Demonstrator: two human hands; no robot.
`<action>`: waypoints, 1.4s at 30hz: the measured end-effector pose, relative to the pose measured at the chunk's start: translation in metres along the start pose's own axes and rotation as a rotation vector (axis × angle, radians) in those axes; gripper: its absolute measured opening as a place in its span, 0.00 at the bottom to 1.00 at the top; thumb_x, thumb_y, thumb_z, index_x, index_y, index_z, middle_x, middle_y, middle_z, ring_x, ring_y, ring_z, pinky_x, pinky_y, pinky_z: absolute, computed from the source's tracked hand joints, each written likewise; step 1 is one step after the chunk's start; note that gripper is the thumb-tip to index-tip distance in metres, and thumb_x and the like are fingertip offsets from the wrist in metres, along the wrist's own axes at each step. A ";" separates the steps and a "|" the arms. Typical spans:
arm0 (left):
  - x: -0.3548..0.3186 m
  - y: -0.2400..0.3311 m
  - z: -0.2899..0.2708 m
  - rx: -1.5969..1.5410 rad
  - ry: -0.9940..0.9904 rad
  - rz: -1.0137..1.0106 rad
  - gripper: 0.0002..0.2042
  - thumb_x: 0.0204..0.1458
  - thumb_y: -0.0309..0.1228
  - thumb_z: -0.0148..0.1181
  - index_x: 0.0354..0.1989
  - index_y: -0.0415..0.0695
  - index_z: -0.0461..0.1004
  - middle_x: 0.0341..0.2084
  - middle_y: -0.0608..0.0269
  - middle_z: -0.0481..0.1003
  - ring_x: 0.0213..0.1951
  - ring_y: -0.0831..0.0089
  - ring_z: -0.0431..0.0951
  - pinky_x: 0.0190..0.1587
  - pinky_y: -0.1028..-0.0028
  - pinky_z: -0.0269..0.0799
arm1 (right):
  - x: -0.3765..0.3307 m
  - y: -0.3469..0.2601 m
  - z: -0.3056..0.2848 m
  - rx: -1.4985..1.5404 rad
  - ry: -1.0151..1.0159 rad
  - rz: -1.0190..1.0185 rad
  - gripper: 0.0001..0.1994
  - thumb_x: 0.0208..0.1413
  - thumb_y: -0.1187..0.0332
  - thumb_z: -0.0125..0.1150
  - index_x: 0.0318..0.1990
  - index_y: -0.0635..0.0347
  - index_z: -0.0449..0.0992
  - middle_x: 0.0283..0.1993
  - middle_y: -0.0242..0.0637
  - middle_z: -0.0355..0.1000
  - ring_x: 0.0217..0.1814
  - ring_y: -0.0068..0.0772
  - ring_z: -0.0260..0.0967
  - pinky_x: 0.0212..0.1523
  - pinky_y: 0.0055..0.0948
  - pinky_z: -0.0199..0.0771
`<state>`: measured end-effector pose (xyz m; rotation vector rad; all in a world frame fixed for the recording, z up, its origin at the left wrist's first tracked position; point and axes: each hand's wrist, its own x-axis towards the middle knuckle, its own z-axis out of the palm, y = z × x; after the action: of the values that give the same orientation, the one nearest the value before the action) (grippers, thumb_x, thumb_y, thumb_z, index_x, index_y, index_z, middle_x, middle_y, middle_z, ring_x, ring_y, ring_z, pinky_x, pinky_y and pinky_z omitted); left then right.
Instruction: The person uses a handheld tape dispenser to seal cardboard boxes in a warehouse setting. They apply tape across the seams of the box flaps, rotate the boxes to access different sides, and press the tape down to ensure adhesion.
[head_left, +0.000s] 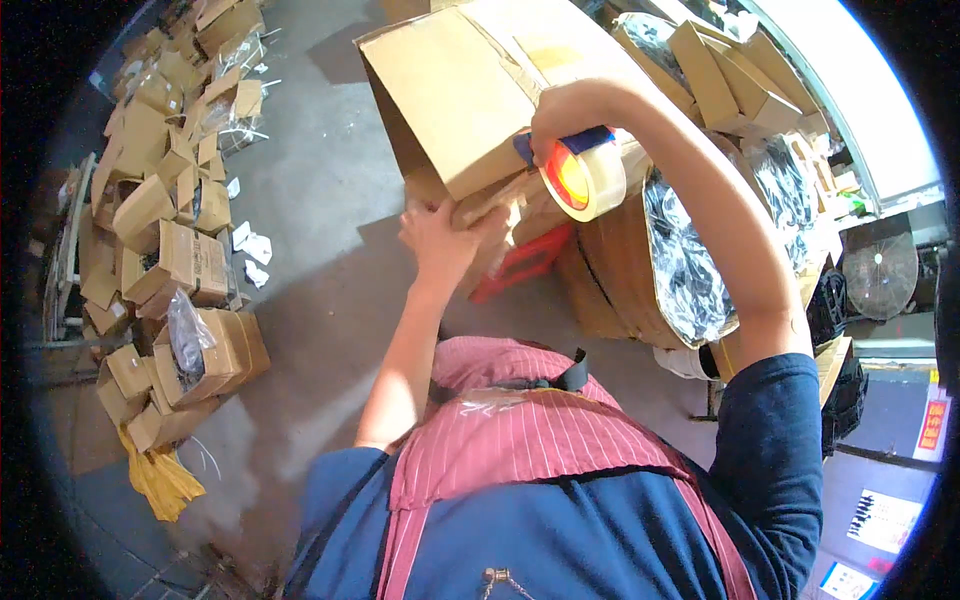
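Note:
A large brown cardboard box (455,115) stands in front of me, with tape along its top seam. My left hand (445,240) grips its near lower edge, thumb and fingers apart; part of the fingers is hidden against the cardboard. Above the box's near right side, my right hand (575,108) is closed round a tape dispenser with a blue body (595,137). A wide roll of clear tape (603,182) with a red and orange core sits in the dispenser, close to the box's near end.
Under the box shows a red plastic piece (525,262). To the right, a big open carton (610,285) holds dark items in clear plastic. Opened cartons (195,260) pile up along the left, beside the grey floor (320,170). A round fan (880,275) stands far right.

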<state>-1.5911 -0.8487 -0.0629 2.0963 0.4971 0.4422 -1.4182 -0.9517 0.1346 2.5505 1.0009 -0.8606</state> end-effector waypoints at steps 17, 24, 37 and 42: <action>0.067 0.049 0.022 -0.965 -0.095 0.020 0.13 0.58 0.34 0.67 0.44 0.36 0.82 0.38 0.66 0.82 0.40 0.80 0.77 0.44 0.76 0.71 | -0.064 0.046 0.079 0.567 0.740 -0.057 0.36 0.48 0.55 0.63 0.69 0.39 0.66 0.47 0.52 0.78 0.43 0.55 0.78 0.47 0.42 0.78; 0.100 0.059 0.015 -0.829 -0.231 0.003 0.17 0.57 0.36 0.69 0.19 0.41 0.76 0.21 0.75 0.73 0.25 0.85 0.68 0.29 0.78 0.63 | -0.027 0.059 0.151 0.726 1.022 -0.156 0.47 0.46 0.61 0.64 0.76 0.34 0.50 0.35 0.57 0.75 0.39 0.58 0.77 0.42 0.45 0.74; 0.118 0.139 -0.071 -1.352 -0.292 -0.111 0.18 0.62 0.37 0.60 0.50 0.33 0.78 0.45 0.55 0.81 0.46 0.65 0.80 0.51 0.65 0.75 | -0.064 0.038 0.022 0.243 1.392 -0.140 0.30 0.47 0.57 0.67 0.63 0.36 0.75 0.33 0.47 0.78 0.33 0.47 0.77 0.40 0.38 0.77; 0.166 0.087 -0.072 -0.998 -0.111 0.088 0.16 0.63 0.35 0.57 0.49 0.35 0.77 0.44 0.56 0.81 0.45 0.67 0.80 0.51 0.67 0.75 | -0.021 0.023 -0.014 0.330 1.191 -0.163 0.31 0.48 0.56 0.67 0.63 0.43 0.74 0.30 0.46 0.77 0.29 0.37 0.75 0.36 0.34 0.76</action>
<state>-1.4687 -0.7588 0.0677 1.1652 0.0658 0.4856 -1.4082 -0.9735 0.1593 3.2727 1.4091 0.6959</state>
